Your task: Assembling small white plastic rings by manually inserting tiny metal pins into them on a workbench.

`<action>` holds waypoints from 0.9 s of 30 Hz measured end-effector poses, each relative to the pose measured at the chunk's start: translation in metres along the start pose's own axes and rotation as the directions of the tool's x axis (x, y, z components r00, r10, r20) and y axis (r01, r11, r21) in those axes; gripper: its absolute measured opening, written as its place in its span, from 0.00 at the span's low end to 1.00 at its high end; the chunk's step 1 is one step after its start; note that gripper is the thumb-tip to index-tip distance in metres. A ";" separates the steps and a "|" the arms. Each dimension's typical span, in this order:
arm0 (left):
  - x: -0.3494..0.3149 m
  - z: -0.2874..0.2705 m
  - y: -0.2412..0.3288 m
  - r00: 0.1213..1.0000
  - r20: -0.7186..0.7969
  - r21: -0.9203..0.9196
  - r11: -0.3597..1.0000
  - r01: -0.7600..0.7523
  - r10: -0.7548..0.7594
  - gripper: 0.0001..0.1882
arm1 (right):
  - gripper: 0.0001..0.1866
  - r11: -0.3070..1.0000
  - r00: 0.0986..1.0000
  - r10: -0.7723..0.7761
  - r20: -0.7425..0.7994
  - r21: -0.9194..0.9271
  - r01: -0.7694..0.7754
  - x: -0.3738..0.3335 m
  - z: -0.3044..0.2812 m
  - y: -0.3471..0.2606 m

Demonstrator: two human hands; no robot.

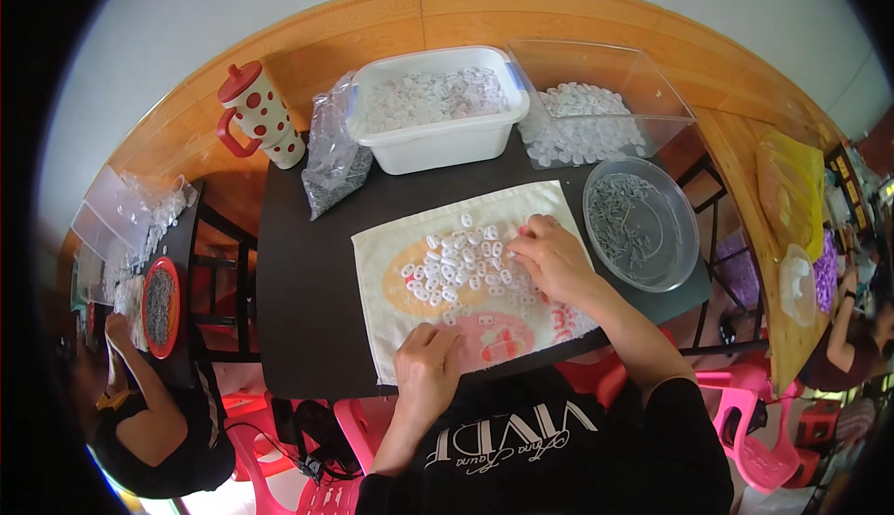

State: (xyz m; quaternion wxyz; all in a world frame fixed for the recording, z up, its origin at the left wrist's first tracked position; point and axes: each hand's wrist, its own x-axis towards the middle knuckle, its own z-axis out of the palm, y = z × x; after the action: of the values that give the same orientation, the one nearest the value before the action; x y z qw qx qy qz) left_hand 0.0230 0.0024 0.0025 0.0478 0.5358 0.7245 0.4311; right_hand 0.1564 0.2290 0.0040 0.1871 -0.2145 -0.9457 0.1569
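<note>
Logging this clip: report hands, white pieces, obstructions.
Left hand at near edge of cream rectangular cloth; right hand beside scattered white oval plastic-looking pieces; no obstruction visible.

Left hand (427,366) nearer the body, fingers curled, right hand (553,259) farther forward, forearms (633,329) slanting inward

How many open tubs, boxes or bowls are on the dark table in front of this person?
3: a white tub at the back middle, a clear rectangular box to its right, and a round clear bowl right of the cloth.
</note>
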 end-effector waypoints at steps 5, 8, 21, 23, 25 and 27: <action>-0.001 0.001 0.000 1.000 -0.014 0.075 0.997 0.018 -0.017 0.09 | 0.05 0.998 0.996 -0.064 -0.070 -0.032 0.061 -0.003 0.009 -0.001; 0.007 -0.001 0.021 0.985 -0.093 -0.228 0.966 0.122 -0.147 0.14 | 0.07 0.825 0.987 -0.093 -0.127 0.546 0.148 -0.016 -0.003 -0.031; 0.015 0.031 0.024 0.994 0.063 -0.719 0.687 0.108 -0.091 0.08 | 0.09 0.647 0.952 -0.119 -0.282 0.705 0.290 -0.054 -0.012 -0.058; 0.015 0.034 0.028 0.993 0.068 -0.684 0.720 0.115 -0.094 0.08 | 0.08 0.634 0.959 -0.097 -0.265 0.726 0.265 -0.059 -0.014 -0.053; 0.017 0.035 0.030 0.992 0.099 -0.661 0.740 0.124 -0.078 0.08 | 0.08 0.628 0.969 -0.092 -0.231 0.742 0.236 -0.063 -0.018 -0.048; 0.018 0.037 0.032 0.990 0.124 -0.635 0.761 0.131 -0.067 0.08 | 0.08 0.633 0.966 -0.105 -0.235 0.734 0.247 -0.066 -0.022 -0.040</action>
State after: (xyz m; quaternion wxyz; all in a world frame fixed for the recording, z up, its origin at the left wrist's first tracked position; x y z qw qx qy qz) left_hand 0.0584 0.0406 0.0079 0.2843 0.4678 0.5577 0.6239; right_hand 0.2067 0.1687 0.0201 0.3537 -0.0358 -0.7903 0.4991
